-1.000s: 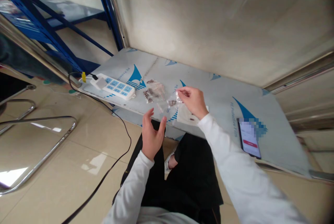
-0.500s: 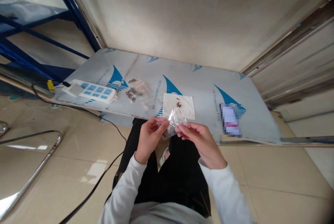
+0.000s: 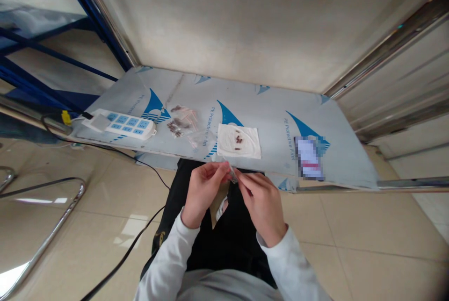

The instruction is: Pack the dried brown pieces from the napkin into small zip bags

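Observation:
My left hand (image 3: pixel 201 189) and my right hand (image 3: pixel 260 200) meet over my lap, just in front of the table edge. Both pinch a small clear plastic bag (image 3: pixel 232 175) between their fingertips; most of the bag is hidden by the fingers. On the table right behind the hands lies a white square sheet (image 3: pixel 239 141) with a few small dark brown parts (image 3: pixel 238 139) on it. To the left of the sheet lie more clear bags of small dark parts (image 3: pixel 181 122).
A white power strip (image 3: pixel 119 125) with blue sockets sits at the table's left, its black cable (image 3: pixel 140 235) trailing over the tiled floor. A phone (image 3: pixel 308 163) lies at the right of the film-covered table (image 3: pixel 273 109). A chrome chair frame (image 3: pixel 45 226) stands on the left.
My right hand lifted the clear bag off the table and brought it down toward my lap. My left hand rose to meet it, and both now pinch the bag close together.

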`<state>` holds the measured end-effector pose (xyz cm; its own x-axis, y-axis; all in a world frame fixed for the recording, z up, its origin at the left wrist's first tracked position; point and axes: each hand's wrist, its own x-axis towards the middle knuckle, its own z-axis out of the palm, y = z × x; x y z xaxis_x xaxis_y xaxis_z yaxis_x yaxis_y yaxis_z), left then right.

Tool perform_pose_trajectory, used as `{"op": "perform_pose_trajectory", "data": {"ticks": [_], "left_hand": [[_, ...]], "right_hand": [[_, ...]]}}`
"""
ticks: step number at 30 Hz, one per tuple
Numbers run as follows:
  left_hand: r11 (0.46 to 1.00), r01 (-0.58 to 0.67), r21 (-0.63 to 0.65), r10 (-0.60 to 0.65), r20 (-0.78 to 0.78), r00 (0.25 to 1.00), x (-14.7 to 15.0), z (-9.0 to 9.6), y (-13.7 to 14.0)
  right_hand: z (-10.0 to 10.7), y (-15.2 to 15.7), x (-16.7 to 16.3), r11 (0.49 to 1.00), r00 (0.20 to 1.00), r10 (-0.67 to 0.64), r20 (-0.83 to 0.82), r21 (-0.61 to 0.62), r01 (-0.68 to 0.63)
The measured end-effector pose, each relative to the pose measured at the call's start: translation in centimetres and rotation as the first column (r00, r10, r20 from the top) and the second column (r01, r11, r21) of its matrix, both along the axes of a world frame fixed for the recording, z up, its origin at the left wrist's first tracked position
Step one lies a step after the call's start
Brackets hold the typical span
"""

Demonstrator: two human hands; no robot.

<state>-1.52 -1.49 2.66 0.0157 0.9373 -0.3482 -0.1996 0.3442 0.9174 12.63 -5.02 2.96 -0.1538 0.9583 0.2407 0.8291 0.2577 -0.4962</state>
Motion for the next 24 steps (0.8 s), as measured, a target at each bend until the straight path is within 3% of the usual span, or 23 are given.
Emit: {"op": "perform_pose_trajectory", "data": {"ticks": [5,9,14,17,19,22,24], "left_hand": [[0.999,0.033,0.013,-0.031,-0.080,0.996,0.0,-0.7,-0.2],[0.998,0.058,-0.008,-0.058,-0.006,0.998,-0.1,-0.8,-0.2],[0.994,0.111,-0.019,-0.108,0.118,0.987,-0.3,0.1,-0.2],[0.983,0.181,0.002,-0.179,0.177,0.968,-0.7,0.0,-0.2],[0.968,0.251,0.025,-0.252,0.150,0.956,-0.9,-0.4,-0.1],[0.953,0.301,0.042,-0.297,-0.072,0.952,-1.1,-0.8,-0.1],[0.953,0.300,0.043,-0.269,-0.335,0.903,-1.0,-0.6,-0.3]], "right_hand": [[-0.1,-0.1,0.4,0.999,0.999,0.031,0.045,0.008,-0.031],[0.1,-0.1,0.4,0.999,0.976,0.033,-0.215,-0.026,-0.040],[0.3,0.3,0.1,0.981,0.826,-0.103,-0.554,-0.193,-0.007],[0.3,0.7,0.1,0.922,0.689,-0.143,-0.710,-0.349,-0.169],[0.3,0.8,0.1,0.880,0.650,-0.159,-0.743,-0.405,-0.247],[0.0,0.6,-0.1,0.928,0.776,-0.152,-0.612,-0.358,-0.101],[-0.3,0.4,-0.5,0.976,0.881,-0.175,-0.440,-0.194,0.096]]}}
